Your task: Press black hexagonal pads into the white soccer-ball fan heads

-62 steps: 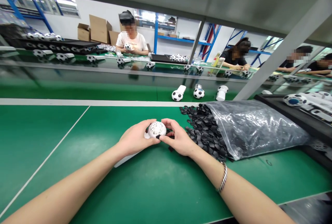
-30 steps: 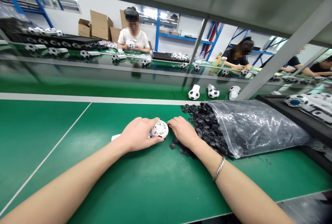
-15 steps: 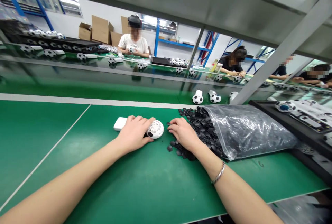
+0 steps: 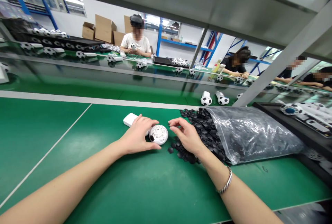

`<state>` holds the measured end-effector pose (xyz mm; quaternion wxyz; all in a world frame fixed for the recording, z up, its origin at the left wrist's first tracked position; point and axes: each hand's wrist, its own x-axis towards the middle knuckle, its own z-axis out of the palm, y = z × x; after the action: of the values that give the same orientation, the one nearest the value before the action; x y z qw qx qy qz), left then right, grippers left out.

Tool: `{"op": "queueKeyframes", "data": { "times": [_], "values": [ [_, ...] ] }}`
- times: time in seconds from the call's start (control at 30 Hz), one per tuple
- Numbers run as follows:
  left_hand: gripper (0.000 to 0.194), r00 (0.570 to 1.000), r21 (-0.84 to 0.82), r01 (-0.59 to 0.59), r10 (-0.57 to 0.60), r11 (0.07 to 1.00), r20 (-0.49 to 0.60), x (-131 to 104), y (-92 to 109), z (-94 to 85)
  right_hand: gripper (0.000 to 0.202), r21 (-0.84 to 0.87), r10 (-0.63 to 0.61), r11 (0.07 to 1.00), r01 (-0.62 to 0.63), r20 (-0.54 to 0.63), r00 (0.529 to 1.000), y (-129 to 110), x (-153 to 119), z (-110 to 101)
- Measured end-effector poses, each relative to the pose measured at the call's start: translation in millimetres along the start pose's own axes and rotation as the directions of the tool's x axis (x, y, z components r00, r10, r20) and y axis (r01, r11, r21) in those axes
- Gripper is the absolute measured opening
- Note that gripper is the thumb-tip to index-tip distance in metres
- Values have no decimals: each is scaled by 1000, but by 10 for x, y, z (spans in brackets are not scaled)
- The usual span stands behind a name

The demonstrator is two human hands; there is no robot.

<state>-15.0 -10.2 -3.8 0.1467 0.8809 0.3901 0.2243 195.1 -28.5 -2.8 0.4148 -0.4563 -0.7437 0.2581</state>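
Note:
My left hand lies around a white device with a soccer-ball-shaped head, thumb on the near side and fingers on the far side. The head has an open lattice face with a black patch low on its left. Its white handle pokes out beyond my fingers, resting on the green table. Just right of the ball, my right hand pinches a small black piece between thumb and fingertips. Beneath and beside that hand spreads a heap of black pentagon pieces, spilling from a clear plastic bag.
Two similar ball-headed devices stand beyond the white table strip. A black tray with white parts is at right, near a slanted metal post. A shelf hangs overhead. Co-workers sit across the line.
My right hand has lifted slightly with a black piece pinched in its fingertips. My left hand has shifted right with the device, turning its lattice face more upward, the thumb and fingers spreading wider.

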Motion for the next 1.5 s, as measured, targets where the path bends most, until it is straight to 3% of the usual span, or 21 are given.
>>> {"op": "queueKeyframes", "data": {
  "times": [0.1,0.27,0.43,0.57,0.77,1.0,1.27,1.5],
  "values": [
    [61,1000,29,15,-15,999,2,4,19,20,5,20,8,1000,-8,2,1000,-16,-12,3],
    [59,999,38,36,-36,999,0,-13,19,10,9,226,99,966,-124,118,988,-66,-37,43],
    [58,998,36,54,-52,998,-42,-57,21,42,7,72,33,997,-39,85,996,-123,-48,19],
    [66,998,25,53,-53,998,-28,-68,10,64,8,58,22,998,-32,171,985,-129,-75,52],
    [64,993,13,93,-92,996,-67,-55,20,95,9,129,83,986,-103,154,985,-89,-84,138],
    [61,992,20,100,-98,995,-82,-46,44,104,6,-80,-50,995,60,119,992,-100,-85,108],
    [66,989,0,148,-148,989,2,-39,65,80,23,-34,-64,997,68,93,994,-45,-61,117],
    [61,986,-24,167,-167,986,-19,-26,73,86,7,72,-80,995,71,123,989,-38,-46,119]
  ]
}}
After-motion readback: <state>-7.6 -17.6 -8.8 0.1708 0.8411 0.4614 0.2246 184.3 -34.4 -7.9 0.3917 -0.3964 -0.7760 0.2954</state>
